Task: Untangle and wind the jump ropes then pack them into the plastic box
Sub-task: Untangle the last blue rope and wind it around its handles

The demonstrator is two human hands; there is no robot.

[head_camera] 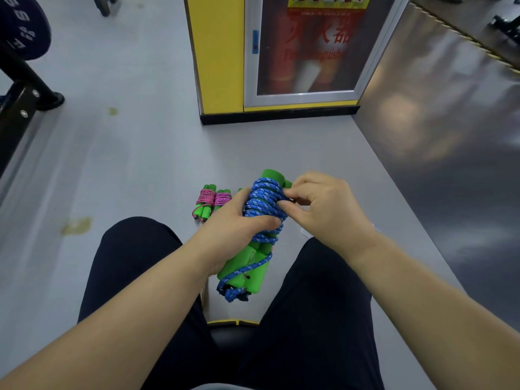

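Note:
A blue jump rope (263, 202) is wound tightly around its two green handles (243, 270), held above my lap. My left hand (235, 220) grips the bundle around its middle, fingers curled over the coils. My right hand (318, 204) pinches a strand of the blue rope at the upper right of the bundle. A loose knotted end hangs below the handles. On the floor behind my left hand lie two wound pink jump ropes (209, 201) with green handles. No plastic box is in view.
A yellow pillar with a fire-extinguisher cabinet (281, 57) stands ahead on the grey floor. Black gym equipment and a weight plate (22, 26) are at the far left. My legs in dark trousers fill the bottom. Darker glossy flooring lies to the right.

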